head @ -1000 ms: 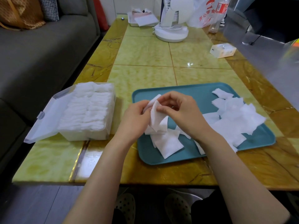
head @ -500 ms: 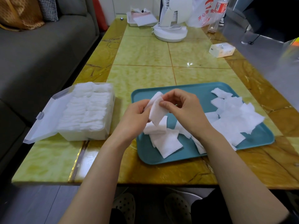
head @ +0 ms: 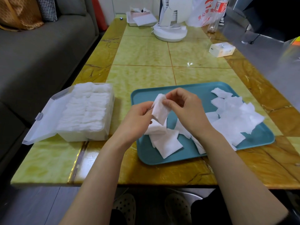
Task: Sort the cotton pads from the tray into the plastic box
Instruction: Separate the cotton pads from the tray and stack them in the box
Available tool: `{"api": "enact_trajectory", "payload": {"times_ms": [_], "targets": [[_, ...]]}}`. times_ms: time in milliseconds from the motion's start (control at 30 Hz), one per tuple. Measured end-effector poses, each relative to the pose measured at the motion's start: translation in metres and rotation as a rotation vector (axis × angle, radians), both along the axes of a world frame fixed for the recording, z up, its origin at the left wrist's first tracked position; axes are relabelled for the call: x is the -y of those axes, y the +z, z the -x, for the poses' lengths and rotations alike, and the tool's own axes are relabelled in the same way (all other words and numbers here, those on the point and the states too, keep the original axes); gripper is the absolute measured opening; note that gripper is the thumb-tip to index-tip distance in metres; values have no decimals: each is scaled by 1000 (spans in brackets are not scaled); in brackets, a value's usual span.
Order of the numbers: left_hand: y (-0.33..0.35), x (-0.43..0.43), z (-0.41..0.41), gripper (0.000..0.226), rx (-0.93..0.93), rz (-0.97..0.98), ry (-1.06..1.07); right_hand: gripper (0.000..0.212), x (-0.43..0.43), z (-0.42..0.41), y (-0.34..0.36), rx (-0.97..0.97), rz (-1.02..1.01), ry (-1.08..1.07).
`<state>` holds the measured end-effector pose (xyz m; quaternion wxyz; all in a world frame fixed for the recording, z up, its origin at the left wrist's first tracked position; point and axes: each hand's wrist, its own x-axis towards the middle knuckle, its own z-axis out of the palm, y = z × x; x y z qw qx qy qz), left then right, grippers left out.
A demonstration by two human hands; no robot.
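- I see one white square cotton pad (head: 159, 109) held up above the left part of the tray, clear of its surface. It looks soft and thin, slightly curled, with a fuzzy edge.
- The left hand (head: 138, 120) pinches the pad's left edge; its fingers are curled around that side.
- The right hand (head: 186, 111) pinches the pad's upper right edge between thumb and fingertips, with the other fingers bent.
- The teal tray (head: 162, 158) lies on the bench (head: 146, 75), right of centre. It has rounded corners and a low rim.
- A loose heap of pads (head: 235, 120) overlaps on the tray's right side, and a few more pads (head: 165, 143) lie near its front, below the hands.
- The clear plastic box (head: 84, 137) sits on the bench just left of the tray, apart from it. It is packed with rows of white pads standing on edge, and its hinged lid (head: 48, 117) is folded open to the left.
- The bench top is glossy yellow-green marble tile with amber borders.
- At the far end, a white plastic bag (head: 203, 12) bears red Chinese characters; I can make out 开心 at the start, and the rest is unclear.
- A bottle (head: 219, 7) beside the bag has a red label, too blurred for me to read.
- A small white carton (head: 221, 49) lies on the far right of the bench; its print is too small to read.
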<state>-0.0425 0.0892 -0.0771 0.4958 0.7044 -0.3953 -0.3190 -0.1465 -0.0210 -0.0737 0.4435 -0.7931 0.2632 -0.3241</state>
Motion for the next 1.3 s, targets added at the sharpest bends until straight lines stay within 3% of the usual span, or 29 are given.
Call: {"api": "enact_trajectory", "payload": {"times_ms": [200, 333, 400, 500, 567, 667, 833, 1000, 1100, 1167, 1233, 1267, 1300], "targets": [[1, 2, 1, 30, 8, -35, 40, 23, 0, 0, -1, -19, -1, 16], [7, 2, 4, 43, -114, -47, 116, 17, -2, 0, -1, -8, -12, 36], [5, 1, 4, 43, 13, -19, 93, 16, -4, -1, -1, -5, -8, 60], [0, 0, 1, 21, 199, 15, 172, 14, -5, -3, -1, 30, -24, 76], [-2, -1, -2, 23, 260, 17, 246, 14, -6, -5, -3, 31, 23, 54], [-4, -2, -8, 20, 334, -3, 344, 14, -6, -7, -12, -146, 205, 24], [-7, -2, -13, 11, 378, -28, 447, 40, -13, -8, -25, -568, 336, 188], [-7, -2, -11, 10, 372, -46, 458, 62, -20, -16, -32, -615, 244, 113], [-7, -2, -11, 9, 379, -55, 459, 78, -17, -19, -33, -582, 51, 82], [-7, -2, -12, 11, 381, -53, 458, 70, -15, -22, -33, -578, -44, 76], [-8, -2, -12, 15, 363, -56, 468, 27, -14, -23, -36, -553, -15, 68], [-8, -2, -13, 16, 352, -56, 476, 19, -14, -23, -35, -525, 18, 52], [-9, -2, -13, 16, 342, -55, 485, 29, -14, -23, -35, -500, 46, 41]]}}
